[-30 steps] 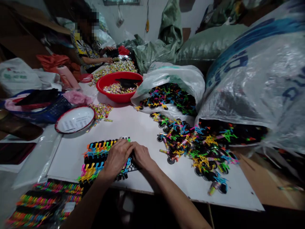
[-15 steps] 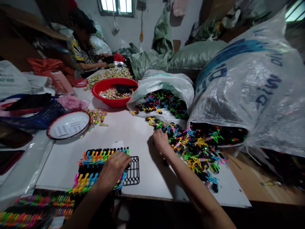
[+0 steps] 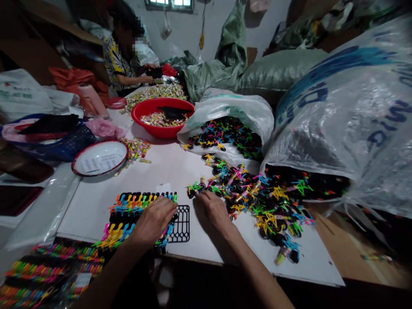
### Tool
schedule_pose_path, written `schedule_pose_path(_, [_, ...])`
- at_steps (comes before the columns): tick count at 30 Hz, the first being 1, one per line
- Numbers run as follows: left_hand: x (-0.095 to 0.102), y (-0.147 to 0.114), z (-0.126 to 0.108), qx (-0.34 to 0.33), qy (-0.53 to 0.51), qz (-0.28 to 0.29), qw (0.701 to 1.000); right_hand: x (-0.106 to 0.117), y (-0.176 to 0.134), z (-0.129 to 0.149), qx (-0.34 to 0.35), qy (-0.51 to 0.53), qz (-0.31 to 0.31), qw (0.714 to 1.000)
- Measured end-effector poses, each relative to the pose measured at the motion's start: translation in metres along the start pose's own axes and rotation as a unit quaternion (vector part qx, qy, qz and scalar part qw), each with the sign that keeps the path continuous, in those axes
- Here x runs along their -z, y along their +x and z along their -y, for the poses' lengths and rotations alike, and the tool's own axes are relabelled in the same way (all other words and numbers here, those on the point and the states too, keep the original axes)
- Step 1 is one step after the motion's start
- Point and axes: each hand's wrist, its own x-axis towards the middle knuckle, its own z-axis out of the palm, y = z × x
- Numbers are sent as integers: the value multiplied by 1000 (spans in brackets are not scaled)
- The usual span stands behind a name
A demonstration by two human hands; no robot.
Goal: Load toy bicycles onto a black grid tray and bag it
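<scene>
My left hand (image 3: 156, 219) lies over a black plastic grid rack (image 3: 184, 223), its fingers bent down onto the rack's filled part. Rows of small colourful toy bicycles (image 3: 124, 229) with black wheels stand on the rack left of the hand; its right end is bare grid. My right hand (image 3: 213, 209) is closed at the near left edge of a loose heap of toy bicycles (image 3: 267, 210). A green toy bicycle (image 3: 194, 188) with black wheels shows at its fingertips; the fingers partly hide the grip.
A white sack (image 3: 231, 103) spills more toy bicycles behind the heap. Beyond the rack are a red basin (image 3: 141, 118) of small wrapped pieces and a white enamel dish (image 3: 99, 159). A large sack (image 3: 354, 107) bulges at right. Another person (image 3: 124, 60) works at the far left.
My right hand has come from the heap toward the rack, with a green toy bicycle at its fingertips. My left hand stays on the rack. The view has shifted slightly.
</scene>
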Motion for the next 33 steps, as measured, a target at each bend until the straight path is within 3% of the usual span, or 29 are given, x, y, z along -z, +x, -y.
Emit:
schedule_pose_path(4, [0,-3,-1,8,2,-12,1000,0,19,4,-95,-28,23,995])
schedule_pose_path(7, [0,-2,-2,4,8,-16,1000,2,37,9,-127,-38,29,991])
schedule_pose_path(10, [-1,-1,4,17,24,-11,999,9,40,5,-153,17,3,988])
schedule_pose_path(15, [1,4,19,58,65,-15,996,9,15,7,-117,212,-63,968])
schedule_pose_path(18, [11,9,11,66,94,-49,992,0,1,18,-109,275,-87,951])
schedule_pose_path(21, [21,15,-11,79,87,-101,988,3,-4,32,-108,285,-132,943])
schedule_pose_path(25, [18,19,-34,148,31,-97,984,16,-5,45,-72,261,-169,948])
schedule_pose_path(30, [2,14,-39,200,38,-137,969,12,-13,57,-93,236,-164,953])
schedule_pose_path(33, [0,6,-39,205,60,-118,970,5,-19,62,-104,245,-145,953])
